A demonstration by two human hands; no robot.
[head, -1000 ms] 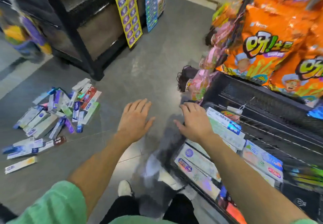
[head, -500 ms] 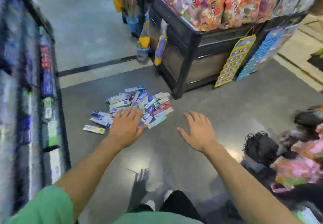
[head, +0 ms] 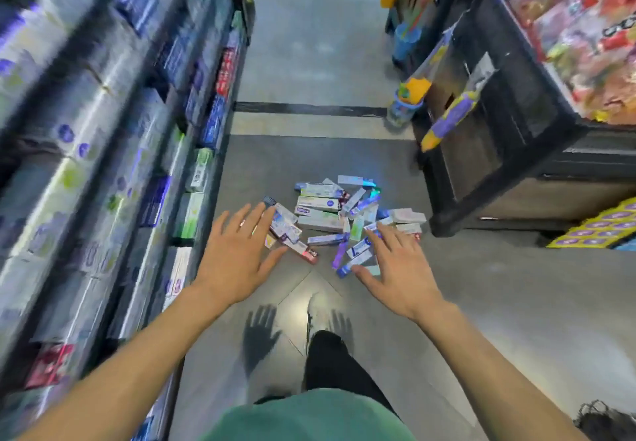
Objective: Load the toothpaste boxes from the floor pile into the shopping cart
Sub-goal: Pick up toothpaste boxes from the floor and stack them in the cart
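While both hands reach out empty with fingers spread apart, the pile of toothpaste boxes (head: pixel 339 215) lies on the floor (head: pixel 499 296) between left hand (head: pixel 237 254) and right hand (head: pixel 395 268), past the fingertips

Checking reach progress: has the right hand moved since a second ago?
Yes. The right hand left the shopping cart side and now hangs open at the near edge of the toothpaste boxes on the floor.
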